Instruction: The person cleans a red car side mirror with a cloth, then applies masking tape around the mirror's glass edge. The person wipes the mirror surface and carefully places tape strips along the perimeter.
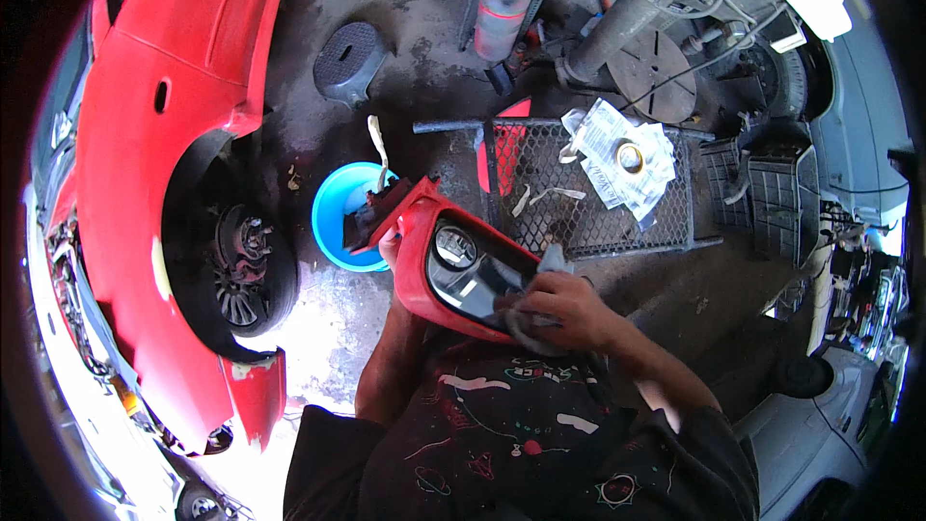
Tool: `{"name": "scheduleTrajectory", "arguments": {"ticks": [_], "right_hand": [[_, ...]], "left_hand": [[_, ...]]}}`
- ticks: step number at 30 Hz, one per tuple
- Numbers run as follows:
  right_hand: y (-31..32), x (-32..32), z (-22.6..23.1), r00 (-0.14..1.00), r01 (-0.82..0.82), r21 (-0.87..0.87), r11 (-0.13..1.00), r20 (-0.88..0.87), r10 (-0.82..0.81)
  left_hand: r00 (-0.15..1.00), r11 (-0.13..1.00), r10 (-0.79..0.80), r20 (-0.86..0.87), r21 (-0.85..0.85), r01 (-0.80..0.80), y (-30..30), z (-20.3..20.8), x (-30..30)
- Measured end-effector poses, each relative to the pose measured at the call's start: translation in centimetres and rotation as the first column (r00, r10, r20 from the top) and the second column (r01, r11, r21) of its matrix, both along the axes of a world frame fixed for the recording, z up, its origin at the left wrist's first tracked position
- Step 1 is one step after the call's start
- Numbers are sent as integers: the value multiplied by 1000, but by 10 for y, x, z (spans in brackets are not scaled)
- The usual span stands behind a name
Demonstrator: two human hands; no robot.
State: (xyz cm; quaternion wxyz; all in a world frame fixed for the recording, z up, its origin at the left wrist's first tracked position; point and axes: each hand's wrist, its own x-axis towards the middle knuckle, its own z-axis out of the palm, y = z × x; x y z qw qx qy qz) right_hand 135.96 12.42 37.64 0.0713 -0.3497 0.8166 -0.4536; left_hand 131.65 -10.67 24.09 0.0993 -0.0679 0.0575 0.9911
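A red car side mirror is held in front of my chest, its glass facing up. My left hand grips it near the dark mounting base; most of those fingers are hidden behind the housing. At the other end, my right hand is closed on a grey cloth, which presses against the edge of the housing and glass. A corner of the cloth sticks up above the knuckles.
A light blue bucket stands just beyond the mirror. Farther right, a metal mesh stand carries newspaper, a tape roll and a red piece. A red car body lines the left; a step stool and red cylinder stand behind.
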Motion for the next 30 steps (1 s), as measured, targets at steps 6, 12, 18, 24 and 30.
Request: {"name": "scheduleTrajectory", "arguments": {"ticks": [6,12,18,24,30], "right_hand": [[-38,-5,2,990,100,-111,989,-88,-110],[-74,-64,5,873,341,23,940,-377,-308],[-79,-75,19,838,536,-18,844,131,-529],[-98,-61,32,858,502,180,846,-226,-461],[-3,-108,-54,848,417,564,713,40,-528]], "left_hand": [[999,997,12,31,-80,-9,9,11,-6],[996,997,61,60,-51,-58,18,21,-5],[987,995,98,-126,1,-99,15,6,0],[998,998,61,-17,-34,-62,21,3,3],[996,987,94,2,-127,-93,22,34,-4]]}}
